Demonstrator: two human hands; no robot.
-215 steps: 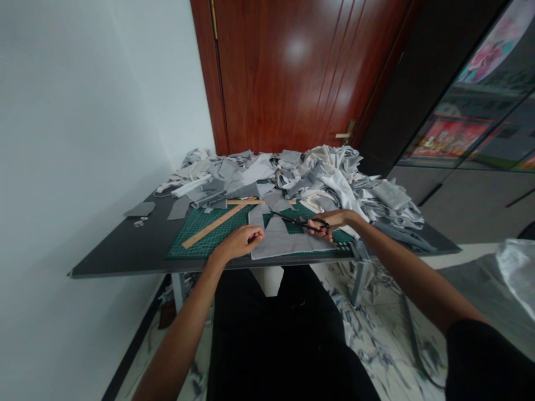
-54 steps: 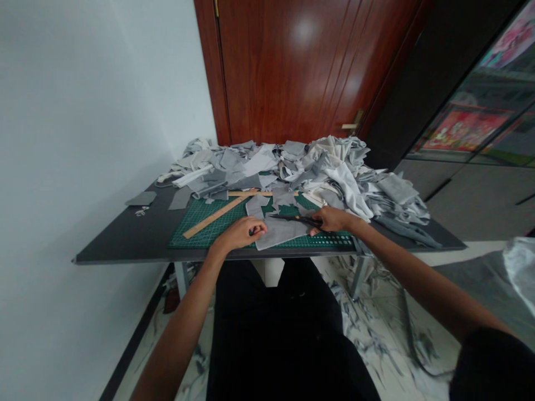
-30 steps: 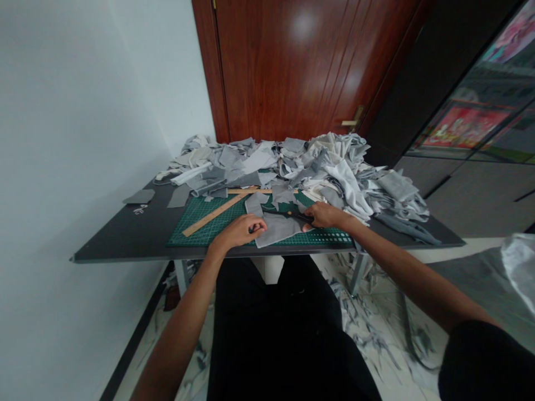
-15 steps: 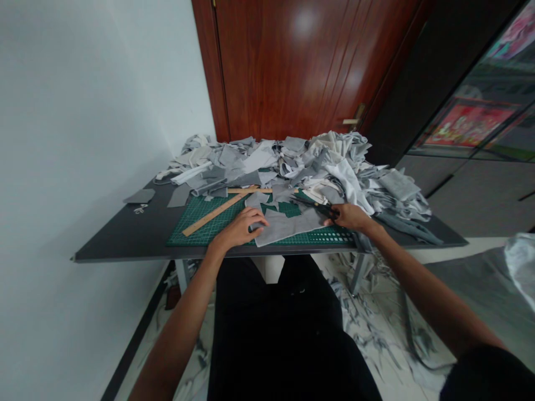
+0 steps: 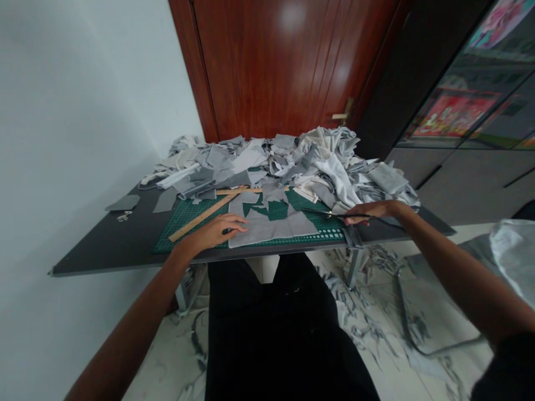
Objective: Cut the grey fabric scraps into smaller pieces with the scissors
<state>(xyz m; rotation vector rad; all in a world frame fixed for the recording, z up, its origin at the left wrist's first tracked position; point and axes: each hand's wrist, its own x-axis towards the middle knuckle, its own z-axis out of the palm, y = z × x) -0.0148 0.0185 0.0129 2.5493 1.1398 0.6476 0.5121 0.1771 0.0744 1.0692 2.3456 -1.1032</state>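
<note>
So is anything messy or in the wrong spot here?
Yes. Fabric scraps litter the floor under the table, so it looks like offcuts fell there. A big heap of cut cloth spills onto the green mat's back edge. The ruler lies askew.

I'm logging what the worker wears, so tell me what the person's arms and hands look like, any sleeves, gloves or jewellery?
Both arms are bare from the wrist up the forearm; no gloves show on the left hand or the right hand. A black sleeve covers the right upper arm at the picture's lower right corner. No watch, ring or bracelet can be made out at this size. The left arm's sleeve is out of view.
</note>
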